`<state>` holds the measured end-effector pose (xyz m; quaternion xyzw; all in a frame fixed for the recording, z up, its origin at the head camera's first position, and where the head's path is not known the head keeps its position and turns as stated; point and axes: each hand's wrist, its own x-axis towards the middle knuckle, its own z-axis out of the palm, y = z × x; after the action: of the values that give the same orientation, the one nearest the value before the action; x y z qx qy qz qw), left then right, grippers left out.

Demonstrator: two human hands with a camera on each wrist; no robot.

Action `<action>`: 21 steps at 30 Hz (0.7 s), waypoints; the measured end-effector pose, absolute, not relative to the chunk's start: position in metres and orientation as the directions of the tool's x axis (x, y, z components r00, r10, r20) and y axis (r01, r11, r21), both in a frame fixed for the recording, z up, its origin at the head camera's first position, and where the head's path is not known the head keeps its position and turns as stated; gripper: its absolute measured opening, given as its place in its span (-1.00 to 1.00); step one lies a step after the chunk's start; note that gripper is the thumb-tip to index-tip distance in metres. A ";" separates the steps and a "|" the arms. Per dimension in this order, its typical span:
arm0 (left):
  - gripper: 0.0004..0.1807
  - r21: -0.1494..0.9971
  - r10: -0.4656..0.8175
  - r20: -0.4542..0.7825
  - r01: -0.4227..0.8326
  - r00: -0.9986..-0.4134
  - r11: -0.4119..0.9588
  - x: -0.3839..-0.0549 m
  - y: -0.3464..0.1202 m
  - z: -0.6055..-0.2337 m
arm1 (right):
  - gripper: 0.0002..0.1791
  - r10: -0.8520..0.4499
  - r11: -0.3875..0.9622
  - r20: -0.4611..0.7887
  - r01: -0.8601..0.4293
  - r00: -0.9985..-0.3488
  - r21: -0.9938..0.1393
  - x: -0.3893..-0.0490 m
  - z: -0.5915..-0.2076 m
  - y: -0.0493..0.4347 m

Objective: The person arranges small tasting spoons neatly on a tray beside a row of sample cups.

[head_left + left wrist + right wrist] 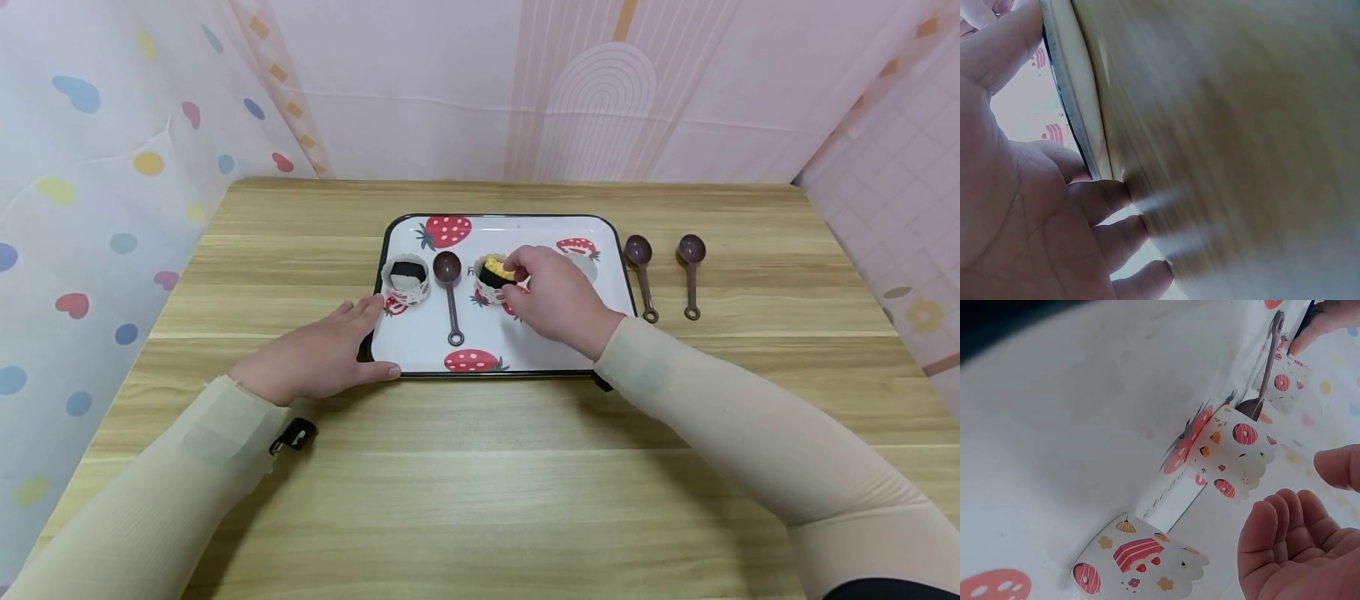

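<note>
A white strawberry-print tray [540, 354] with a dark rim lies on the wooden table. My left hand [326, 350] rests at its left edge, fingers extended and thumb near the front-left corner. Just above the middle paper cup [1235, 450] is my right hand [558, 296], thumb and fingers apart with nothing seen between them. Inside that cup sits a piece of toy-like sushi [495, 270] with a yellow top and black band. The left cup [408, 292] holds a white rice piece [407, 275] banded in black. Between these cups lies a brown measuring spoon [448, 283].
A third patterned paper cup [1141, 562] stands on the tray's right side, mostly behind my right hand in the head view. Two more brown measuring spoons [642, 271] [692, 271] lie on the table right of the tray. Printed cloth [420, 92] hangs behind the table [480, 492].
</note>
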<state>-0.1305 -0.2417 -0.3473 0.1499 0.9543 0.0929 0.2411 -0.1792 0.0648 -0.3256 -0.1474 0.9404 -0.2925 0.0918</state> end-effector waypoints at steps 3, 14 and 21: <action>0.27 0.250 0.329 -0.433 0.239 -0.839 0.938 -0.131 -0.241 -0.348 | -0.59 -0.326 0.800 -0.112 -0.211 -0.939 -0.561 -0.180 -0.324 0.065; 0.28 0.254 0.324 -0.435 0.231 -0.840 0.939 -0.130 -0.242 -0.347 | -0.40 -0.314 0.849 -0.157 -0.203 -0.937 -0.487 -0.187 -0.322 0.065; 0.27 0.247 0.323 -0.435 0.234 -0.840 0.940 -0.130 -0.241 -0.347 | -0.37 -0.300 0.877 -0.178 -0.197 -0.937 -0.439 -0.193 -0.324 0.063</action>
<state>-0.1300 -0.2413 -0.3469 0.1457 0.9548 0.0923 0.2421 -0.1925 0.0635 -0.3241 -0.1293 0.9611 -0.2119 0.1211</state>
